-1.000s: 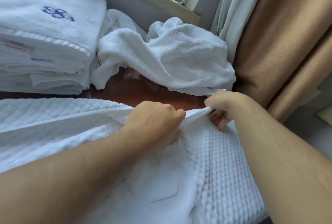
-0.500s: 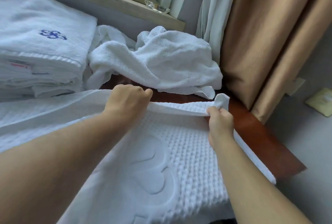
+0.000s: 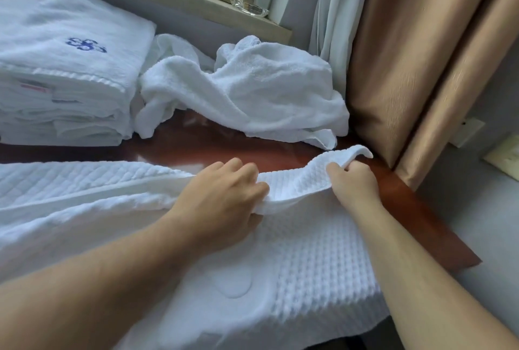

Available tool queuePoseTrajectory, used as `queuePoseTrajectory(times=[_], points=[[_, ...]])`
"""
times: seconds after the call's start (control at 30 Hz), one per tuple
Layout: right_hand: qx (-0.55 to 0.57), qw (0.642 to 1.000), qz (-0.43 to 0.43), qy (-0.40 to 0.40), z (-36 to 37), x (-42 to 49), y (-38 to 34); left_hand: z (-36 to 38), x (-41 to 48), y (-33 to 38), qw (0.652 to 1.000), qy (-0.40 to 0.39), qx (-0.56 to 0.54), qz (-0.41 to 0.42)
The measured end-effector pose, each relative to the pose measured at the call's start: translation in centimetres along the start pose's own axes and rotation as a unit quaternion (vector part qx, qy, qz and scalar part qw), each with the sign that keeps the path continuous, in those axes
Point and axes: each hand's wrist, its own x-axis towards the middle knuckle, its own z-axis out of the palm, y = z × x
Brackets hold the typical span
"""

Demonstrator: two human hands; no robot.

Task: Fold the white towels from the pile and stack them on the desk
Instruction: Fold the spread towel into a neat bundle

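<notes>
Waffle-weave white towel [image 3: 295, 251] lies spread across the near part of the reddish-brown bench [image 3: 415, 209], its front edge hanging over the bench's near side. Both hands hold its far hem: the left hand [image 3: 222, 198] has its fingers curled over a bunched fold of the cloth, and the right hand [image 3: 354, 181] pinches the far right corner, which curls up above the knuckles. Beyond the hands a rumpled pile of white towels [image 3: 252, 91] sits on the bench by the window curtain [image 3: 407, 55]. At far left stands a stack of folded towels [image 3: 64, 77], the top one bearing a blue emblem
</notes>
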Motion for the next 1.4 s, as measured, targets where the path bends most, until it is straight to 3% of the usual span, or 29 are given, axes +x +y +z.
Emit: queuePoseTrajectory(times=[0.07,0.2,0.27,0.47,0.53,0.6,0.67,0.73,0.8,1.0,1.23,1.4], points=[[-0.036,0.999,-0.003,0.008,-0.5,-0.8,1.4,0.2,-0.1,-0.1,0.999,0.035,0.001,0.02],[0.148,0.988,0.019,0.039,-0.3,-2.1,3.2,0.9,0.0,-0.5,0.999,0.028,-0.019,-0.004],[0.17,0.984,0.031,0.031,-0.1,-1.5,2.7,1.1,0.5,-1.2,1.0,0.018,-0.016,-0.011],[0.139,0.975,0.035,-0.169,0.8,2.3,0.4,1.4,2.6,-4.1,0.999,-0.008,0.053,-0.013],[0.107,0.974,0.033,-0.197,0.9,2.9,0.1,1.0,2.9,-3.7,0.994,-0.022,0.104,-0.019],[-0.014,0.992,-0.015,-0.127,1.5,1.8,0.2,0.7,2.8,-2.2,0.989,-0.031,0.13,-0.057],[-0.11,0.992,-0.064,0.016,2.3,0.0,1.0,1.2,2.0,-0.7,0.988,-0.021,0.106,-0.109],[-0.088,0.99,-0.053,0.097,2.2,-0.9,1.0,1.6,1.2,-0.4,0.988,0.019,0.07,-0.135],[-0.062,0.989,-0.019,0.131,1.7,-0.7,0.9,1.4,1.0,-0.6,0.993,0.048,0.022,-0.11],[0.041,0.994,0.009,0.099,1.2,-0.4,1.1,0.6,0.9,-0.7,0.996,-0.029,-0.072,-0.044],[0.139,0.979,0.021,0.148,0.6,-1.0,0.9,0.2,0.8,-0.5,0.997,-0.024,-0.062,-0.043],[0.151,0.972,0.011,0.182,0.4,-1.4,0.9,-0.2,0.7,-0.4,0.997,-0.002,-0.072,-0.011]])
